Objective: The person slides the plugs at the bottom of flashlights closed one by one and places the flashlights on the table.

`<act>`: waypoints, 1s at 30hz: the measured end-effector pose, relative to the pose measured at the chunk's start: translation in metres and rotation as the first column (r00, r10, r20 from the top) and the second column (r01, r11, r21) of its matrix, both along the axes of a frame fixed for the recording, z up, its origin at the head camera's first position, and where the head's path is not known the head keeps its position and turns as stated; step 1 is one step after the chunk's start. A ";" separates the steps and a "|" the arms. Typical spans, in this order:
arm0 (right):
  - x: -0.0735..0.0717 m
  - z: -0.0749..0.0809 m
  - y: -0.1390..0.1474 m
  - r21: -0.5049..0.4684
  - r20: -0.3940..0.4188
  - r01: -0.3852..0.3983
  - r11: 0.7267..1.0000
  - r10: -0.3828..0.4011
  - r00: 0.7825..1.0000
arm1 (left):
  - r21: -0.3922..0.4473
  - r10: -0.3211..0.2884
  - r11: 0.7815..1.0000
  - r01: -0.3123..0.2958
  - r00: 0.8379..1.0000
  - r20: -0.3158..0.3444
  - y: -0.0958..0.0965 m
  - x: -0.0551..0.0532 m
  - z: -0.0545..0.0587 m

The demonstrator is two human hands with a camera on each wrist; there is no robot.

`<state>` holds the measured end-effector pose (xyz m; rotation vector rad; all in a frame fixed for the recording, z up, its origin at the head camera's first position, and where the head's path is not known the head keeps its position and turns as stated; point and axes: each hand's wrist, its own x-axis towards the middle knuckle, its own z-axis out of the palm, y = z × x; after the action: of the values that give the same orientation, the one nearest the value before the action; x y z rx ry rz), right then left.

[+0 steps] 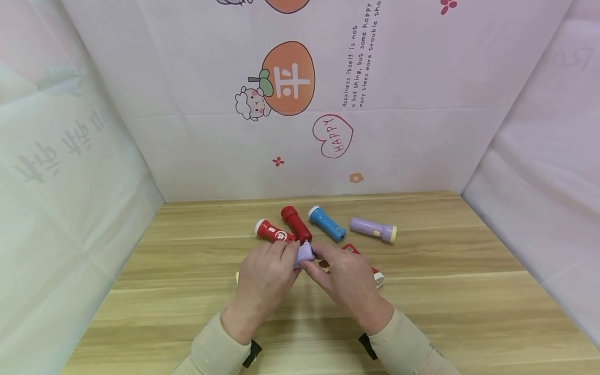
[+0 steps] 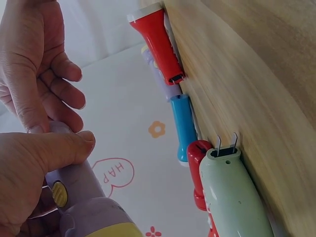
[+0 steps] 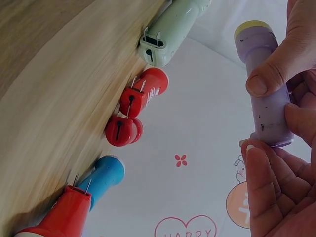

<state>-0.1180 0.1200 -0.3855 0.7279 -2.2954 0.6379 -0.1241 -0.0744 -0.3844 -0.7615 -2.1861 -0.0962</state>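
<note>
Between both hands is a purple flashlight point(image 3: 266, 106) with a yellow head point(image 2: 116, 230). My left hand point(image 1: 266, 268) grips its body, thumb along the side near the ridged yellow switch point(image 2: 60, 194). The thumb and fingertips of my right hand point(image 1: 349, 276) pinch the tail end, where a small tab pokes out. In the head view the hands hide most of this flashlight. On the table just beyond lie a red flashlight with a white rim point(image 1: 272, 231) and a plain red one point(image 1: 296, 223). Another red flashlight point(image 1: 358, 252) is partly covered by my right hand.
A blue flashlight point(image 1: 326, 223) and a second purple one point(image 1: 372, 229) lie farther back on the wooden table point(image 1: 187, 250). A pale green flashlight point(image 2: 236, 197) with two metal prongs raised lies by my left hand. Printed white cloth point(image 1: 211, 156) walls the back and sides.
</note>
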 end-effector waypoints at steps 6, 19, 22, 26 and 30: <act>0.001 0.000 -0.001 -0.022 0.016 -0.002 1.000 0.002 1.000 | 0.000 0.006 1.000 -0.006 1.000 -0.027 0.000 0.000 -0.002; 0.002 0.002 -0.003 -0.026 0.047 0.044 0.999 -0.042 0.998 | -0.004 0.013 1.000 -0.013 0.999 -0.032 0.000 0.001 -0.001; 0.002 0.002 -0.003 -0.030 0.050 0.046 0.998 -0.045 0.998 | 0.002 0.013 1.000 -0.013 0.999 -0.035 0.000 0.001 -0.001; 0.002 0.003 -0.003 -0.037 0.044 0.049 0.998 -0.047 0.998 | 0.009 0.011 1.000 -0.011 0.999 -0.035 0.000 0.001 -0.001; 0.002 0.003 -0.004 -0.040 0.033 0.050 0.998 -0.048 0.998 | 0.015 0.009 1.000 -0.008 0.999 -0.052 0.001 0.000 -0.001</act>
<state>-0.1164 0.1158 -0.3827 0.6450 -2.3157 0.6760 -0.1239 -0.0734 -0.3855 -0.7388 -2.1369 -0.0876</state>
